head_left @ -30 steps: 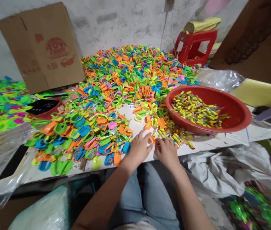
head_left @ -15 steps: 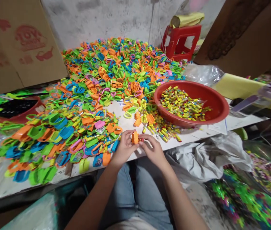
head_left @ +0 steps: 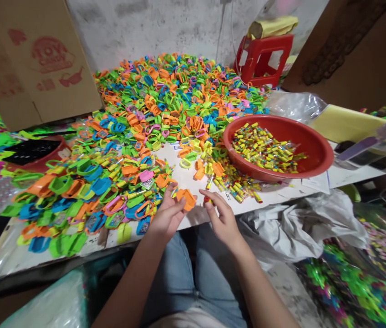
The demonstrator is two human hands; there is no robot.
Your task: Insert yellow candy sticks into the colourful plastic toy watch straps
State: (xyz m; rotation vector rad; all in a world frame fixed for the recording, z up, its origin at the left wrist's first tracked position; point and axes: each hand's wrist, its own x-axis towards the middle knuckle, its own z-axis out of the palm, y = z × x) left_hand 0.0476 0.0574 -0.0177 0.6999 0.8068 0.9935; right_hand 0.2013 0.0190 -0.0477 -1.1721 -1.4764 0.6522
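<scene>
An orange plastic toy watch (head_left: 186, 199) is gripped in my left hand (head_left: 168, 217), between thumb and fingers, its broad side turned up. My right hand (head_left: 223, 219) is a little apart from it on the right. Thumb and fingers there pinch a small candy tube (head_left: 207, 200); only its red end shows clearly. Both hands are over the front edge of the white table (head_left: 188, 176). Left of my left hand, many toy watches (head_left: 99, 187) in orange, green, blue and pink lie mixed with yellow candy tubes. Loose yellow candy tubes (head_left: 237, 191) lie beyond my right hand.
A red basin (head_left: 316, 157) of wrapped yellow candy tubes stands at the right. A large heap of toy watches (head_left: 179, 91) reaches the wall. Around it are a cardboard box (head_left: 39, 59), a red stool (head_left: 264, 59) and a crumpled white bag (head_left: 295, 223).
My hands have drawn apart. The toy watch has turned in my left hand to show its broad side, and my right hand has come away with the candy tube. The view has shifted slightly left.
</scene>
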